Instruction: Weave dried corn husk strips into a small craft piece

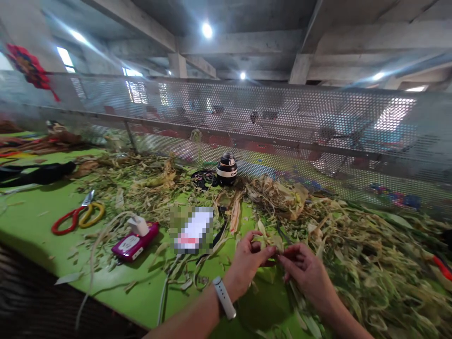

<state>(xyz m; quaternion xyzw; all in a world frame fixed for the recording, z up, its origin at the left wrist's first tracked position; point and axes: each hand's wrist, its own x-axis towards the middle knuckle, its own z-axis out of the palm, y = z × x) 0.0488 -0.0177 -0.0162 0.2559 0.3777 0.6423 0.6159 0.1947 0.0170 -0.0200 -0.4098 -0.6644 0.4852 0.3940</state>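
Note:
Just right of the middle of the head view, my left hand (pixel 249 256) is closed in a pinch on a pale green-yellow strip of what looks like corn husk (pixel 278 242). A white wristband (pixel 224 297) circles that wrist. My right hand (pixel 303 268) meets it from the right, thumb and fingertips closed on the same husk, nearly touching the left fingertips. Exactly how the strip runs between the fingers is hidden. Both hands are just above the green tabletop (pixel 201 301). Right of my right hand lies a big heap of husk strips (pixel 374 263).
Scissors (pixel 92 214) with red and yellow handles lie left, near a purple power strip (pixel 148 242) with a white plug (pixel 139 226) and cable. A blurred-out phone (pixel 195 230) lies nearer. Behind stand a black container (pixel 227 170) and a perforated metal partition (pixel 275 106).

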